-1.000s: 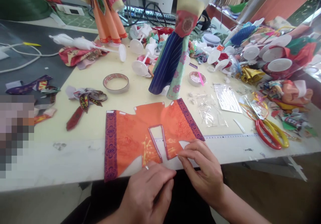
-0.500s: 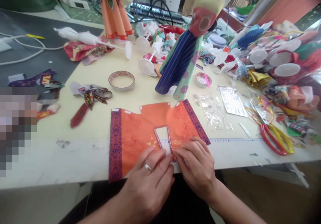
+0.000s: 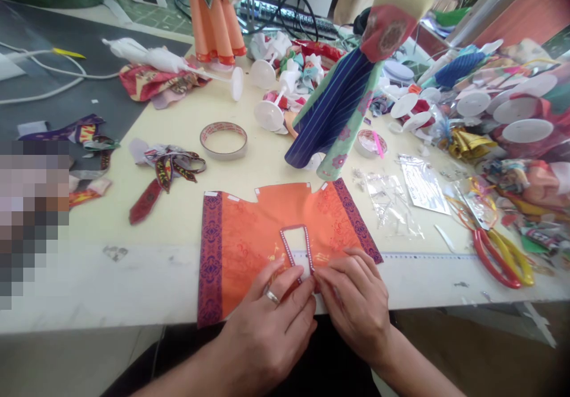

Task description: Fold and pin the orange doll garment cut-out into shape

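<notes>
In the head view, our left hand (image 3: 262, 332) and right hand (image 3: 356, 302) pressed together over the trimmed neck slit (image 3: 296, 245) of the orange robe panel (image 3: 249, 248), flat on the near tabletop (image 3: 133, 284); our fingers (image 3: 294, 290) hid the slit's end, so we could not tell whether they pinched.

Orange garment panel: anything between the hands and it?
Nothing visible. The left hand and right hand both touch the orange garment panel directly, at the lower end of its trimmed neck opening. No tool or scrap lies between them.
</notes>
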The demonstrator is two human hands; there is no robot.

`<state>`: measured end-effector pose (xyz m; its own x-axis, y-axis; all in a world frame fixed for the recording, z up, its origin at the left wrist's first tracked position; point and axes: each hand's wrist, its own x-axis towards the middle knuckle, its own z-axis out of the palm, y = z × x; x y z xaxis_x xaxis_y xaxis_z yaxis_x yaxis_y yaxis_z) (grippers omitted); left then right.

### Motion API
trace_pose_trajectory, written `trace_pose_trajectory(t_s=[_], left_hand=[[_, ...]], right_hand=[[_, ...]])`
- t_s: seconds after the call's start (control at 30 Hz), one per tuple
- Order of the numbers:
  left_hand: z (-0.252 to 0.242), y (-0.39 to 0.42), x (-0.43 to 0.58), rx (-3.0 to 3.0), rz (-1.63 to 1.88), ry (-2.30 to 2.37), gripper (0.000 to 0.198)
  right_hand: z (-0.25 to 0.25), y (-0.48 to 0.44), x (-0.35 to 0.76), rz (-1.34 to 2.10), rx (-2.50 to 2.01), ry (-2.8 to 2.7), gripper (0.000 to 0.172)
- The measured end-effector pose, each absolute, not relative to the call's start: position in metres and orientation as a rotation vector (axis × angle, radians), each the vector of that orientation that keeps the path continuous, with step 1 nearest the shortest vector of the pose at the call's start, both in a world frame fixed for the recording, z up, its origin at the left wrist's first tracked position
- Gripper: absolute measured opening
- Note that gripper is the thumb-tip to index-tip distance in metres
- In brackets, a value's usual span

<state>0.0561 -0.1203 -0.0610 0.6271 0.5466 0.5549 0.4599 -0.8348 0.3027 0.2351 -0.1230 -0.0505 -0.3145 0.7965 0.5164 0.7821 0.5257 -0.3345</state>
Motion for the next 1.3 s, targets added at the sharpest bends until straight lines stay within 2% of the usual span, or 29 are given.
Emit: trace_pose_trajectory(t_s=[1.3], left_hand=[[-0.0627,-0.1206,0.0551,2.680,1.043,0.836,0.018]], right_hand=[[-0.0507,-0.1222,0.2343,0.053,-1.259,-2.165,0.015]])
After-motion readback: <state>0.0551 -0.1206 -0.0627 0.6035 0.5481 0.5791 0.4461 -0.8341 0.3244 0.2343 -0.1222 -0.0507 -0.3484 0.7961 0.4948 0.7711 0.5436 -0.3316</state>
